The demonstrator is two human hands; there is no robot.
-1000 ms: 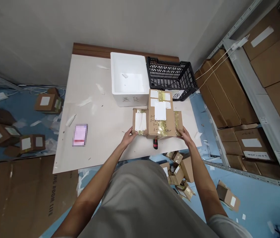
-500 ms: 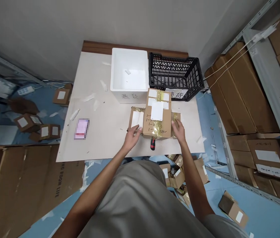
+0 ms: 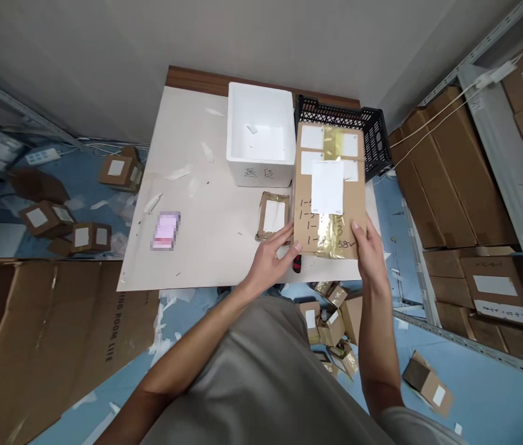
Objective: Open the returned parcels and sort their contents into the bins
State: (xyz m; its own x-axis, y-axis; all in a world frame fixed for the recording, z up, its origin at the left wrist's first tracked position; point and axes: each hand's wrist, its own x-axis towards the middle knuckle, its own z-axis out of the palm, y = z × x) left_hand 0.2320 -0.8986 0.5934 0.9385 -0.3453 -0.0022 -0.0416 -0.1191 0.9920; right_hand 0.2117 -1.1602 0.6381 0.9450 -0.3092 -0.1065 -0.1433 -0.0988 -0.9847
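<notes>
Between my two hands is a brown cardboard box [image 3: 305, 191] with white labels, gold tape and handwritten numbers, raised off the table. My left hand [image 3: 273, 256] grips its lower left edge, thumb in front. On the lower right side my right hand [image 3: 370, 250] holds it, thumb on the face. A smaller taped carton [image 3: 274, 216] with a white label lies on the table just left of it. Below the box pokes out a red and black handle [image 3: 297, 264], its other end hidden. The other small carton seen earlier is hidden behind the box.
A white foam box [image 3: 261, 173] with a scrap inside stands at the back, beside a black plastic crate [image 3: 376, 145] partly covered by the raised box. A pink blurred item [image 3: 165, 230] and paper scraps lie on the table's left. Shelves with cartons [image 3: 456, 185] flank the right.
Both hands have closed on the large box and lifted it up and to the right, nearer the camera. The view has shifted slightly.
</notes>
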